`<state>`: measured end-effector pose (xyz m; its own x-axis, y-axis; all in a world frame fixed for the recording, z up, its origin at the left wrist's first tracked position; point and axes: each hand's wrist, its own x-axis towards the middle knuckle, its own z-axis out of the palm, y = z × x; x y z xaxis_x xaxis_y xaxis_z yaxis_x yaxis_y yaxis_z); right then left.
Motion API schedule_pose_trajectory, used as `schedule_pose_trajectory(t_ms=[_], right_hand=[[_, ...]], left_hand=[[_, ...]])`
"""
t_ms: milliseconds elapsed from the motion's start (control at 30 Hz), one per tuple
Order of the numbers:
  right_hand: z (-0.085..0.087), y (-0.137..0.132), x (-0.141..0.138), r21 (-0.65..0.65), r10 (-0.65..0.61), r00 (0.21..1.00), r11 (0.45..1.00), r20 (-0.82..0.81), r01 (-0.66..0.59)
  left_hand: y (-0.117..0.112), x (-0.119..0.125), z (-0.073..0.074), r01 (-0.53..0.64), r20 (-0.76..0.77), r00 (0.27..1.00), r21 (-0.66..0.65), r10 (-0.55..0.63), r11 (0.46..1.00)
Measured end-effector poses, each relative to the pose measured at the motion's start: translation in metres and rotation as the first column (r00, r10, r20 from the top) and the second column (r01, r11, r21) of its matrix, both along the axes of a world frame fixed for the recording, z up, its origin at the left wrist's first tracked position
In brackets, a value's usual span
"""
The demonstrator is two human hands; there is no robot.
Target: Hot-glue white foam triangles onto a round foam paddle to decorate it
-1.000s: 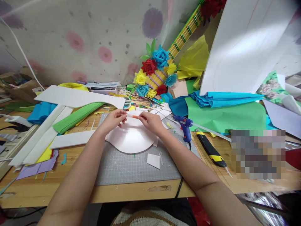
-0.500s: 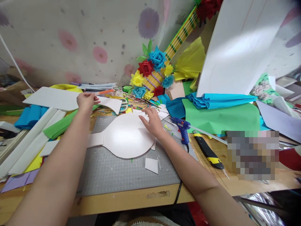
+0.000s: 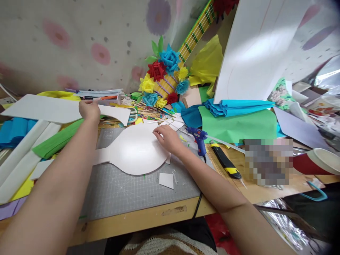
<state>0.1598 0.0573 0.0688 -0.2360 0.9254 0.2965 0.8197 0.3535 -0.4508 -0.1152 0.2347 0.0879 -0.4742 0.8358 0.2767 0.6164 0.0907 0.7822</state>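
Note:
A white board cutout [image 3: 135, 150], rounded with a narrow strip at its left, lies on the grey cutting mat [image 3: 119, 196]. Over its right part is my right hand [image 3: 168, 139], fingers drawn together, nothing visible between them. My left hand [image 3: 89, 110] reaches across a long white board piece [image 3: 53, 108] at the back left. Its fingers curl away from me and are mostly hidden. Just behind that hand lies an orange pen-like stick [image 3: 108, 97], by a small white box. White-handled scissors [image 3: 132, 115] sit right of the board piece.
A blue glue gun [image 3: 199, 138] and a black-yellow utility knife [image 3: 225, 161] lie to the right. A small white square [image 3: 166, 180] rests on the mat. Behind stands a paper-flowered guitar shape [image 3: 167, 85]. A red-and-white cup [image 3: 313, 161] is far right.
The view has turned slightly right. My right hand's fingers were spread and are now drawn together. My left hand's fingers, partly visible beside the orange stick before, are now mostly hidden.

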Motion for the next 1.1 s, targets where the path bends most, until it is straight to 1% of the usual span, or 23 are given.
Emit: schedule_pose_trajectory(t_ms=[33,100,200,267,333,400,467,533,567,633,667,700,733,833,867,900,933,1000,1033,1100], right_hand=[[0.003,-0.005,0.003,-0.042,0.005,1.000,0.999,0.027,-0.004],[0.008,-0.017,0.012,-0.114,-0.001,0.997,0.993,0.076,0.010],[0.007,-0.038,0.033,-0.164,-0.047,0.991,0.984,0.122,0.067],[0.004,-0.054,0.051,-0.168,-0.090,0.991,0.980,0.099,0.105],[0.001,-0.069,0.070,-0.183,-0.155,0.987,0.970,0.037,0.159],[0.002,-0.084,0.089,-0.195,-0.234,0.972,0.954,-0.003,0.229],[0.004,-0.097,0.106,-0.205,-0.334,0.943,0.921,0.018,0.330],[0.007,-0.105,0.120,-0.233,-0.417,0.902,0.871,0.113,0.432],[0.007,-0.107,0.126,-0.217,-0.472,0.865,0.839,0.171,0.500],[0.004,-0.105,0.134,-0.171,-0.619,0.744,0.728,0.253,0.664],[0.000,-0.101,0.137,-0.147,-0.662,0.704,0.693,0.258,0.706],[-0.004,-0.096,0.138,-0.124,-0.690,0.680,0.674,0.247,0.729],[-0.008,-0.090,0.138,-0.105,-0.690,0.690,0.686,0.219,0.720],[-0.021,-0.070,0.133,-0.106,-0.587,0.798,0.793,0.136,0.600],[-0.024,-0.065,0.130,-0.127,-0.573,0.812,0.803,0.108,0.583],[-0.027,-0.061,0.128,-0.162,-0.576,0.814,0.799,0.074,0.579],[-0.029,-0.057,0.125,-0.203,-0.598,0.801,0.780,0.033,0.591],[-0.029,-0.053,0.121,-0.275,-0.660,0.748,0.734,-0.072,0.622],[-0.028,-0.052,0.119,-0.292,-0.679,0.722,0.723,-0.131,0.626],[-0.023,-0.050,0.117,-0.283,-0.674,0.692,0.737,-0.258,0.613]], left_hand=[[-0.004,-0.001,-0.002,-0.043,-0.043,0.998,-0.005,0.043,0.999],[-0.018,0.000,-0.007,-0.094,-0.040,0.995,-0.030,0.093,0.995],[-0.051,0.011,-0.016,-0.020,-0.061,0.998,-0.021,0.019,1.000],[-0.080,0.022,-0.022,0.021,-0.102,0.994,-0.038,-0.025,0.999],[-0.110,0.031,-0.027,0.102,-0.159,0.980,-0.118,-0.120,0.988],[-0.136,0.039,-0.030,0.131,-0.206,0.964,-0.175,-0.166,0.976],[-0.157,0.045,-0.032,0.157,-0.249,0.948,-0.171,-0.197,0.973],[-0.172,0.050,-0.035,0.266,-0.298,0.912,-0.095,-0.283,0.959],[-0.177,0.052,-0.037,0.351,-0.328,0.878,-0.055,-0.349,0.935],[-0.186,0.057,-0.044,0.534,-0.396,0.772,-0.021,-0.498,0.845],[-0.189,0.059,-0.047,0.608,-0.425,0.709,-0.034,-0.562,0.793],[-0.193,0.061,-0.051,0.661,-0.448,0.652,-0.059,-0.612,0.748],[-0.196,0.064,-0.053,0.697,-0.464,0.604,-0.086,-0.647,0.712],[-0.205,0.072,-0.056,0.767,-0.488,0.507,-0.120,-0.710,0.630],[-0.208,0.075,-0.055,0.796,-0.493,0.471,-0.120,-0.732,0.593],[-0.211,0.079,-0.054,0.828,-0.498,0.428,-0.120,-0.755,0.548],[-0.214,0.083,-0.052,0.859,-0.502,0.377,-0.124,-0.778,0.496],[-0.221,0.093,-0.049,0.911,-0.508,0.260,-0.154,-0.821,0.383],[-0.225,0.098,-0.048,0.929,-0.508,0.195,-0.178,-0.839,0.323],[-0.232,0.109,-0.047,0.951,-0.506,0.073,-0.224,-0.859,0.213]])
